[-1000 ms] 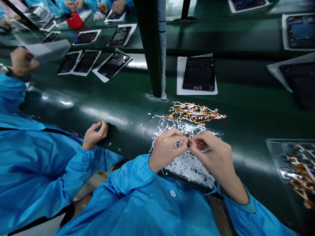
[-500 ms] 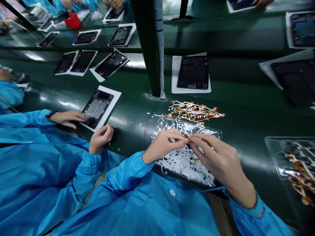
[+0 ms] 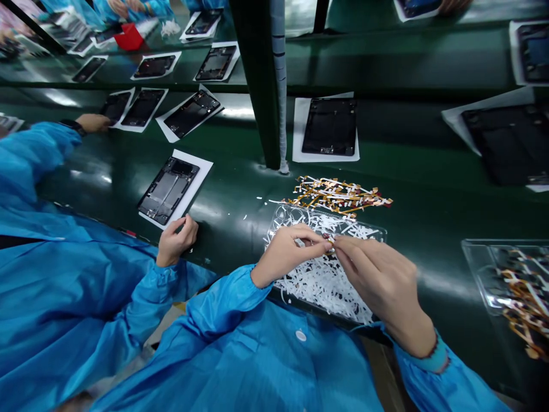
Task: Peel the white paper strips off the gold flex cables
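Observation:
My left hand pinches a small flex cable, of which a dark reddish end shows at the fingertips. Close against it, my right hand has thumb and forefinger pressed together on the same cable; the fingers cover most of it. Both hands hover over a clear plastic tray heaped with white paper strips. Just behind that tray lies a pile of orange and white flex cables.
A second clear tray at the right holds more flex cables. Black tablet housings on white sheets lie along the green bench. A post rises behind the cable pile. At left, a co-worker's hand rests near one housing.
My right hand has turned slightly, its fingers closing in more at the cable. The co-worker's other arm has reached away to a housing at the far left. Conveyed housings behind have shifted slightly.

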{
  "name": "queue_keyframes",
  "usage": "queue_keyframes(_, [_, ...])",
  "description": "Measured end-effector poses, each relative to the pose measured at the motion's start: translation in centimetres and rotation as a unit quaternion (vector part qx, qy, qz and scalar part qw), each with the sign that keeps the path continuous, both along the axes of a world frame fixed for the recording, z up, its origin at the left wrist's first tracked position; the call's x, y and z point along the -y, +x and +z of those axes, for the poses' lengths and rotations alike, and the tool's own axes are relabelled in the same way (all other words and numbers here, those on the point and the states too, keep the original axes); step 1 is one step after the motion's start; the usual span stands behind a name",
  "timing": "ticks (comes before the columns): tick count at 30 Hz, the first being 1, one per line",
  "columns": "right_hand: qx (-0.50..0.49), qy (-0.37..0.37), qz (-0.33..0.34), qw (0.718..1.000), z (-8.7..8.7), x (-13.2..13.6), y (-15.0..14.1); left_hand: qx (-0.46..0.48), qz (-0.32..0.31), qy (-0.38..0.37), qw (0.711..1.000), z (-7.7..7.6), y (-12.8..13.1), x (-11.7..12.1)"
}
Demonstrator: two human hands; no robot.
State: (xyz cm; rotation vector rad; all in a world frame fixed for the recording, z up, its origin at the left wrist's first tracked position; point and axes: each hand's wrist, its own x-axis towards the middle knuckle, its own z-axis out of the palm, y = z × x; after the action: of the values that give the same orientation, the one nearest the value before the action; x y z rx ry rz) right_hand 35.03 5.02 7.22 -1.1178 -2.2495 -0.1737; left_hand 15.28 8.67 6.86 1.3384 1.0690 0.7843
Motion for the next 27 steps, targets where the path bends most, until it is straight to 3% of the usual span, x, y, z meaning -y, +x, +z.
queue_keyframes(9, [0.008, 0.008, -0.013, 1.000, -0.5, 0.1, -0.2, -0.069, 0.020, 0.078, 0.994, -0.5, 0.4, 0.6])
queue_keyframes(18, [-0.018, -0.004, -0.022, 1.000, -0.5, 0.3, -0.5, -0.059, 0.015, 0.071, 0.996, -0.8, 0.3, 0.4])
queue_keyframes(23, [0.007, -0.011, -0.028, 1.000, -0.7, 0.2, -0.8, -0.103, 0.013, 0.112, 0.988, -0.5, 0.5, 0.8])
queue_keyframes(27, [-0.037, -0.036, -0.046, 0.998, -0.9, -0.1, -1.1, -0.111, -0.009, 0.175, 0.978, -0.3, 0.5, 1.0])
